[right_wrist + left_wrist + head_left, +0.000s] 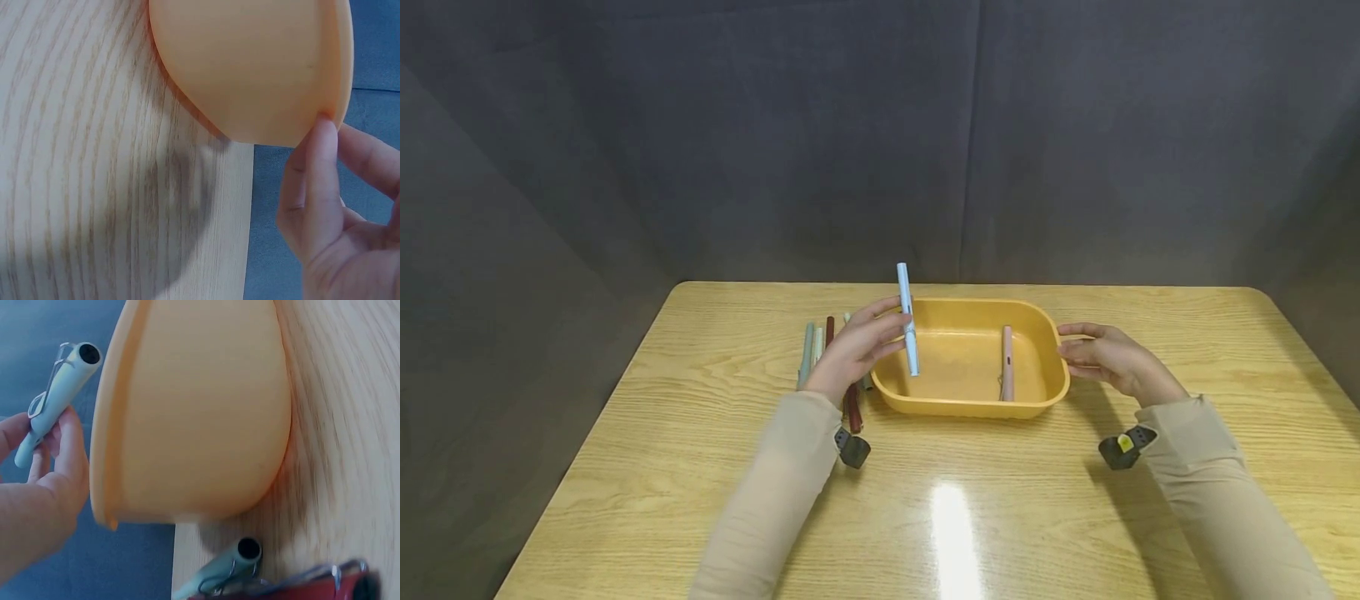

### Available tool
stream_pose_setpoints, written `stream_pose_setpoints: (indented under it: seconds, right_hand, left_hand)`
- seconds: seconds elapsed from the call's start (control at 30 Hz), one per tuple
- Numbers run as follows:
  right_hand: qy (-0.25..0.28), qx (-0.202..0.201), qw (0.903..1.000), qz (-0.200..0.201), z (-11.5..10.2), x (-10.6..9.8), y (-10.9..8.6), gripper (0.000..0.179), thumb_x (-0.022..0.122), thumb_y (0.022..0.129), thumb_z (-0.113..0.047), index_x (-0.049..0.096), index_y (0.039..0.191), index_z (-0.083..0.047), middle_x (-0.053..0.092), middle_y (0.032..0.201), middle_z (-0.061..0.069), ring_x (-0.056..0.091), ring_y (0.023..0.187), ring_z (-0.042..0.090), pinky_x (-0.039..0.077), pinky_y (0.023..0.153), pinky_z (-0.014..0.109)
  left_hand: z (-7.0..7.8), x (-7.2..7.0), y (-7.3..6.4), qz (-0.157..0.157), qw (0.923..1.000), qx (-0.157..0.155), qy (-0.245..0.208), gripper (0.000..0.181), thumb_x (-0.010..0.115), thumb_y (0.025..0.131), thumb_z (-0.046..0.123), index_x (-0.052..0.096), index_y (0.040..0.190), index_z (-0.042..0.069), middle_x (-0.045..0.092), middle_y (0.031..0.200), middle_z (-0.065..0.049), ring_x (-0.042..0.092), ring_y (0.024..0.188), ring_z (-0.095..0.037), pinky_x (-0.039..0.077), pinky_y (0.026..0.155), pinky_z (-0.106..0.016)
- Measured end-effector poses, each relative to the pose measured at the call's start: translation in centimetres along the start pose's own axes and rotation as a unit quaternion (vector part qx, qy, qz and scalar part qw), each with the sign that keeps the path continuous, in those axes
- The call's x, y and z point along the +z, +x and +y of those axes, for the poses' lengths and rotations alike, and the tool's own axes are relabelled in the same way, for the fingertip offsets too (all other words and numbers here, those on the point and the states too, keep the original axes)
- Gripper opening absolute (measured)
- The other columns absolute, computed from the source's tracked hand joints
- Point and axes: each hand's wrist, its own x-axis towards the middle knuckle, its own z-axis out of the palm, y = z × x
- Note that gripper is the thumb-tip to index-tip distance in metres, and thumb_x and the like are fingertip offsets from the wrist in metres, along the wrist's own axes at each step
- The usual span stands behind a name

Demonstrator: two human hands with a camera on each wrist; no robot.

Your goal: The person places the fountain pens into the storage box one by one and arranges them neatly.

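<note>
I have the light-blue pen (904, 300) in the left hand (861, 340), fingers and thumb grasping it about mid-length, so that it sits at the fingertips on the side away from the wrist. In the head view it overlaps the left end of the yellow tray (958, 408); the left wrist view puts it in the air above rim level, apart from the wall. Its long axis runs roughly front to back, near end slightly right, almost parallel to the pink pen (1008, 362) lying in the tray's right part. I judge this near-parallel the relation to mind: heading agrees, while height and sideways offset remain. Right hand (1108, 358) pinches the tray's right rim, well apart from the light-blue pen; left is the nearer. Dark red pen (853, 410) lies outside, left of the tray.
</note>
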Motion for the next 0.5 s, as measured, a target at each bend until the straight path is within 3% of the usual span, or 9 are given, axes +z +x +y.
stream_pose_setpoints:
  seconds: [0.5]
  right_hand:
    - [-0.007,-0.001,1.0000,-0.002,-0.2,0.1,-0.1,0.061,0.053,0.095,-0.008,0.022,0.144,0.006,0.063,0.083,-0.017,0.062,0.077,-0.003,0.057,0.075,0.014]
  left_hand:
    - [-0.9,2.2,1.0,0.031,0.9995,-0.007,0.005,0.053,0.054,0.095,0.006,0.036,0.144,0.000,0.049,0.141,-0.021,0.047,0.133,-0.030,0.044,0.111,-0.040]
